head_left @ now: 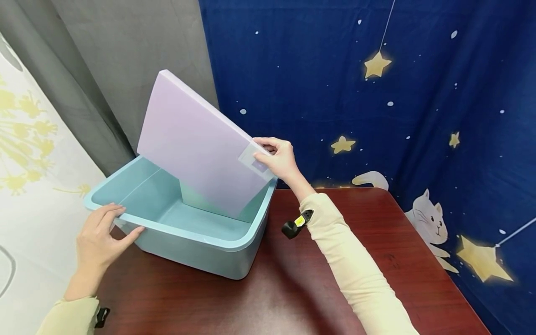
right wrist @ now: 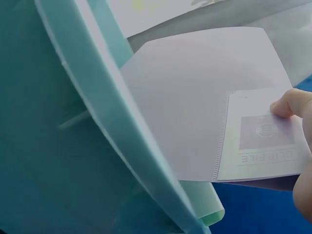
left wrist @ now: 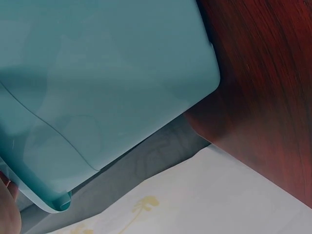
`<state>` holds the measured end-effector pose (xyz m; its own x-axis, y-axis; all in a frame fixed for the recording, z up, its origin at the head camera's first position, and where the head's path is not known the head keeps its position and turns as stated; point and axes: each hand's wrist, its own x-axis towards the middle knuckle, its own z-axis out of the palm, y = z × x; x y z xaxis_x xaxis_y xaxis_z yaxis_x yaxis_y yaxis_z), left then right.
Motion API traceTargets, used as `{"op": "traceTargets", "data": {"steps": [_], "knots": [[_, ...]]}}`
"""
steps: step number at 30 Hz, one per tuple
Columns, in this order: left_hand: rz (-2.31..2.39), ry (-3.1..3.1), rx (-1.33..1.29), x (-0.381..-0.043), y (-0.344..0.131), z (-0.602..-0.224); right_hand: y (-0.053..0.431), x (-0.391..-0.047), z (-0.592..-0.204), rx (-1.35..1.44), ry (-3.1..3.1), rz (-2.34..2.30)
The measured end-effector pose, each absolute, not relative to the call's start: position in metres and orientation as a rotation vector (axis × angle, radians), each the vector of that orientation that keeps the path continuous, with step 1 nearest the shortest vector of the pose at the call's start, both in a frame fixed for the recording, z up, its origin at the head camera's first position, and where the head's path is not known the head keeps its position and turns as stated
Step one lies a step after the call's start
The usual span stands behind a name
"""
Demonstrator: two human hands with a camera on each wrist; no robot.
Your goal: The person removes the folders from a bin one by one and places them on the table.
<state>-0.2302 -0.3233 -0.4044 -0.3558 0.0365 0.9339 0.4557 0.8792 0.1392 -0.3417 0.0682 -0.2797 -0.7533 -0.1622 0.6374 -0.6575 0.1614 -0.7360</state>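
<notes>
"Pale right sleeve [head_left: 356,265] nearest, and beyond it your right hand [head_left: 278,159] pinches the lilac file [head_left: 197,135] by its labelled end!"

"Where's the rest?"

"Slanting left of that pinch, lower corner inside the blue tub [head_left: 188,251], whose rim your left hand [head_left: 99,238] grips."
</notes>
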Motion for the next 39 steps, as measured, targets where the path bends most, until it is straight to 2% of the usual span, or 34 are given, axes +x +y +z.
{"op": "traceTargets", "data": {"steps": [5, 12, 21, 39], "knots": [[-0.457, -1.897, -0.357, -0.231, -0.321, -0.403, 0.076, -0.337, -0.274, 0.753, -1.943, 1.730], [-0.459, -1.898, -0.359, -0.231, -0.320, -0.403, 0.083, -0.313, -0.256, 0.690, -1.860, 1.817], [-0.443, -1.924, -0.363, -0.230, -0.322, -0.404, 0.096, -0.328, -0.266, 0.707, -1.710, 1.871], [-0.443, -1.902, -0.373, -0.233, -0.323, -0.405, 0.120, -0.315, -0.268, 0.662, -1.509, 1.923]]}}
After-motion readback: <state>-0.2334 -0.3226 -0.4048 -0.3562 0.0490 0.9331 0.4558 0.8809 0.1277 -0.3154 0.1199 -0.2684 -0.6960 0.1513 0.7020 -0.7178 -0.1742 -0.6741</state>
